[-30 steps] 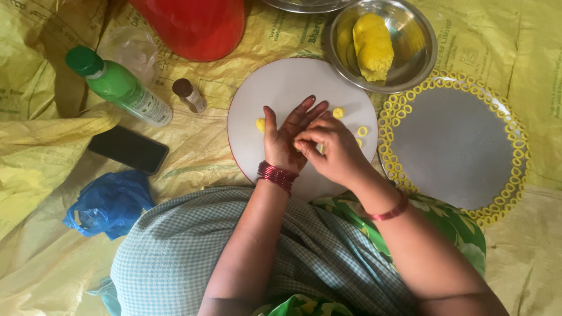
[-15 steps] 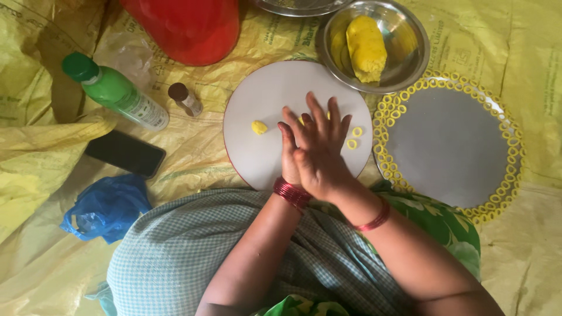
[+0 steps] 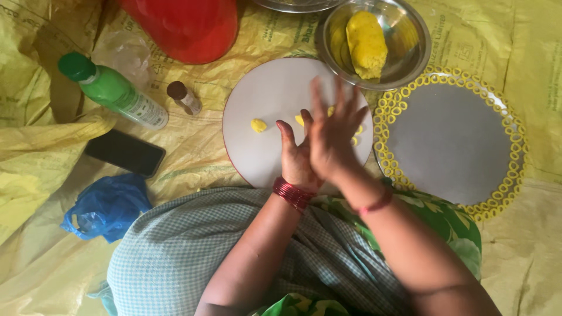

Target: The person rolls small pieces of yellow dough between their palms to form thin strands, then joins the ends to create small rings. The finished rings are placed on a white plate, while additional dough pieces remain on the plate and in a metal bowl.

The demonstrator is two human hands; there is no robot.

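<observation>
My right hand lies flat over my left hand, palms pressed together above a round white board. Whatever is between the palms is hidden. Small yellow dough pieces lie on the board: one sits left of my hands, others peek out around my fingers. A steel bowl beyond the board holds a large yellow dough lump. To the right lies a grey round plate rimmed with several yellow dough rings.
A green bottle, a small brown-capped vial and a black phone lie on the yellow sheet at left. A blue plastic bag sits near my lap. A red container stands at the top.
My right palm has slid forward over my left, fingers now reaching farther across the board. One dough piece left of my hands is now uncovered.
</observation>
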